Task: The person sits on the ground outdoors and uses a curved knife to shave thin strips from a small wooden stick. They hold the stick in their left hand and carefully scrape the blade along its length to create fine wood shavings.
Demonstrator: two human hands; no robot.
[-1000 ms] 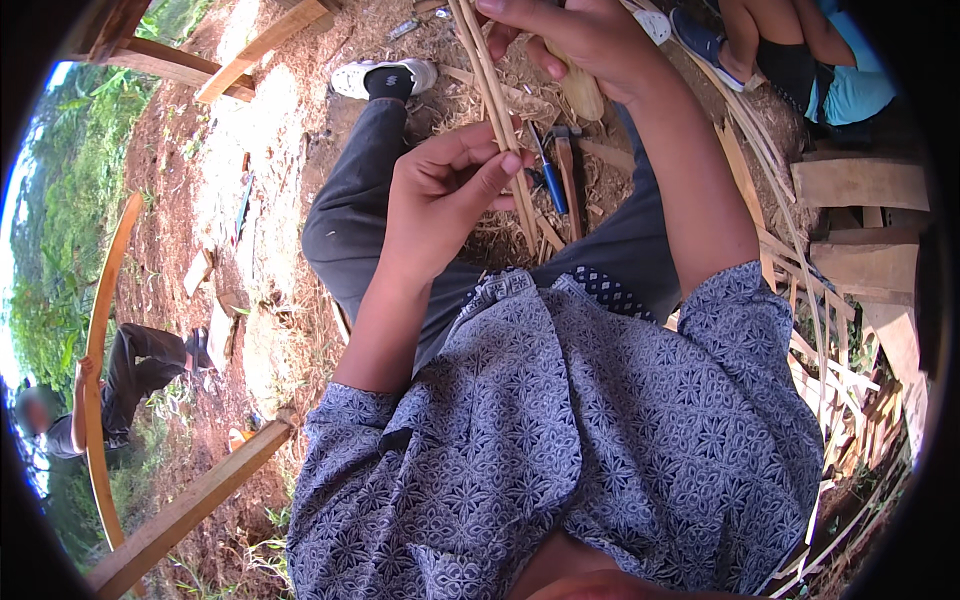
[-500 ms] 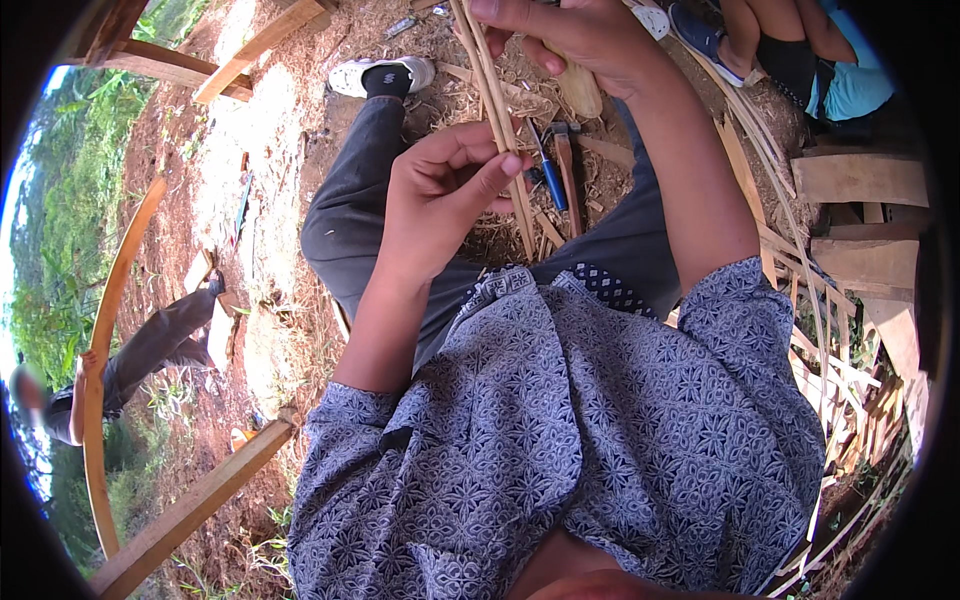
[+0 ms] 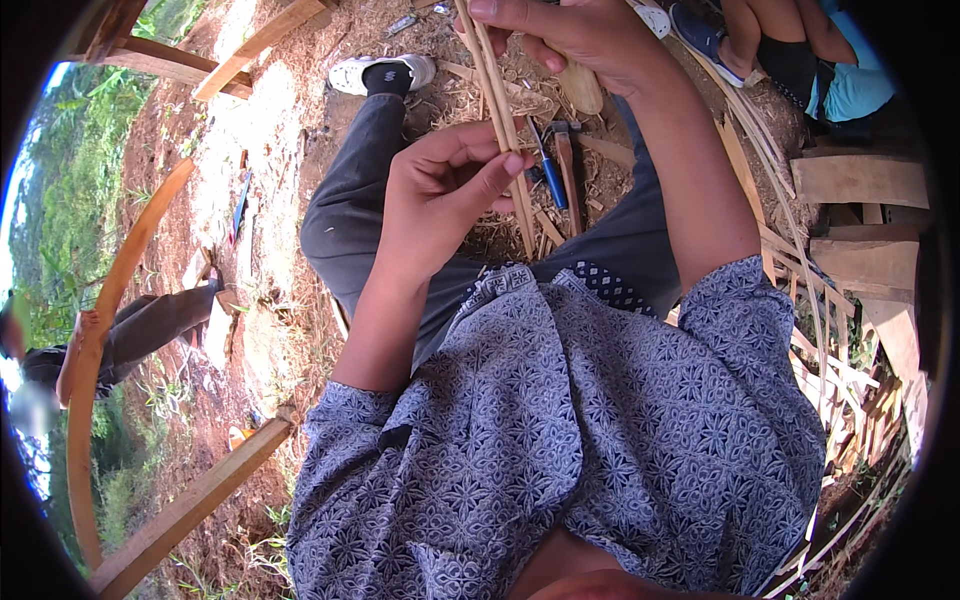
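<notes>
Thin pale wooden strips [image 3: 494, 95] run between my two hands, close together and slanting downward over my lap. My left hand [image 3: 445, 195] is closed around their lower part, thumb pressed on top. Farther up, my right hand [image 3: 585, 40] pinches them near the frame's top edge, where their ends go out of view. Just below the right hand shows a pale rounded wooden piece [image 3: 580, 88]; I cannot tell whether the hand holds it. On the ground between my legs lie a blue-handled tool [image 3: 552, 180] and a hammer [image 3: 567, 165] with a wooden handle.
Wood shavings cover the ground around my legs. At the left, a person [image 3: 150, 325] holds a long curved plank [image 3: 88, 390], near a wooden beam [image 3: 190, 510]. Another person [image 3: 860, 65] sits at upper right. Boards [image 3: 865, 180] and split strips [image 3: 830, 370] lie along my right.
My hands and the strips have hardly moved. At the left, the person has shifted and the curved plank tilts differently.
</notes>
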